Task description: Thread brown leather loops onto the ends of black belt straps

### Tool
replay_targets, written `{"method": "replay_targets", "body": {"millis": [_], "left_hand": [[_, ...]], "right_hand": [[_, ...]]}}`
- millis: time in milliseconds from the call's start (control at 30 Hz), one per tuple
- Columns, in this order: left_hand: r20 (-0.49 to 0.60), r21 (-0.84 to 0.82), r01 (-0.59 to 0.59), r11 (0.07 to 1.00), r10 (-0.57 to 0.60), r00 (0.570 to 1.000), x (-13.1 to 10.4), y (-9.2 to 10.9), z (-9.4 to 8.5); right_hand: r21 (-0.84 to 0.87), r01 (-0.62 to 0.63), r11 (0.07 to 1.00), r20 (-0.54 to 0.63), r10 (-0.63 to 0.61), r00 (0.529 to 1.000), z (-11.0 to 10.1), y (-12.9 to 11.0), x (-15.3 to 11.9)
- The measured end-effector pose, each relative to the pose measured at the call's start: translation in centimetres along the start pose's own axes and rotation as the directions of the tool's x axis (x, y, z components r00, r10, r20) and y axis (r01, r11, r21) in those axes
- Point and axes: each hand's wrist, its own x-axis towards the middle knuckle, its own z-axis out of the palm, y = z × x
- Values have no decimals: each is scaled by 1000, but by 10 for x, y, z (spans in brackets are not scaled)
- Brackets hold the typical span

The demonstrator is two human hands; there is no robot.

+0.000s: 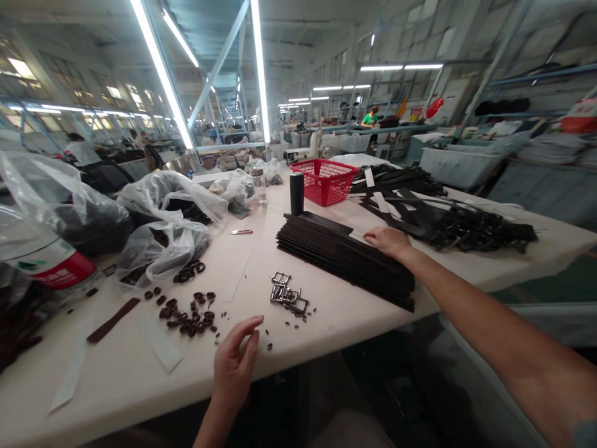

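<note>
1. The right hand (389,241) lay flat, palm down, on the far end of the stack of black leather straps (345,258), fingers spread loosely and gripping nothing.
2. That stack sat mid-table on the white table (252,261), angled toward the near right edge.
3. The left hand (234,364) hovered at the table's near edge, fingers half-curled and open, holding nothing.
4. Just beyond it lay a cluster of metal buckles (288,296), close to the stack's near side.
5. Left of the buckles, small dark leather loops (186,314) were scattered.
6. Farther back stood a red basket (325,180) and a black cylinder (296,193).
</note>
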Motion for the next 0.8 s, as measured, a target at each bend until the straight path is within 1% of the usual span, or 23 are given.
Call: {"method": "replay_targets", "body": {"millis": [67, 167, 233, 433, 600, 700, 800], "left_hand": [[8, 17, -13, 1000, 13, 1000, 0, 3, 0], [18, 32, -33, 999, 32, 999, -1, 5, 0], [26, 37, -42, 998, 41, 999, -1, 4, 0], [32, 48, -68, 997, 66, 997, -2, -1, 0], [15, 30, -76, 997, 76, 997, -1, 5, 1], [9, 15, -66, 998, 66, 998, -1, 6, 1], [24, 24, -75, 997, 75, 997, 0, 5, 2]], "right_hand": [[30, 37, 999, -4, -37, 999, -2, -3, -1], [90, 102, 991, 21, -104, 994, -3, -7, -1], [118, 116, 986, 30, -121, 992, -2, -8, 0], [204, 80, 976, -4, -80, 997, 0, -6, 11], [240, 57, 969, -34, -51, 998, -2, -7, 14], [225, 64, 972, -52, -53, 997, -6, -10, 11], [146, 58, 988, -105, -43, 994, -11, -15, 7]]}}
